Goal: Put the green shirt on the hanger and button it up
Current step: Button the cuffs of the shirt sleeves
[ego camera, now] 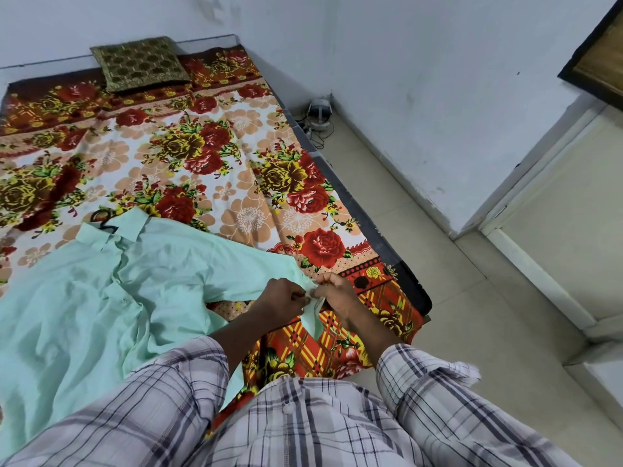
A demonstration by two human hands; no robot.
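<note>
1. The green shirt (84,298) is spread out flat on the bed (219,136), to the left of both hands and a bit past them.
2. The end of one sleeve, the cuff (312,308), is held up between the two hands.
3. The cuff is pinched by the left hand (281,303) with its fingers curled, from the left side.
4. The same cuff is pinched by the right hand (338,294) with its fingers curled too, from the right side.
5. The two hands are kept very close, almost touching, with only the thin green cloth between them.
6. A black hanger (102,220) is seen poking out of the shirt's collar (131,227), far to the left of the hands and past them. Only its hook is shown; the rest is hidden inside the shirt.
7. It cannot be told if the buttons on the front of the shirt are done up.
8. The bed is covered with a sheet full of big red and yellow flowers.
9. A dark green pillow (140,62) is laid at the far end of the bed, well away from the hands.
10. A small white device with wires (320,114) is seen on the floor (455,332), far beyond the hands, by the wall.
11. Checked sleeves (188,382) are worn on both arms.
</note>
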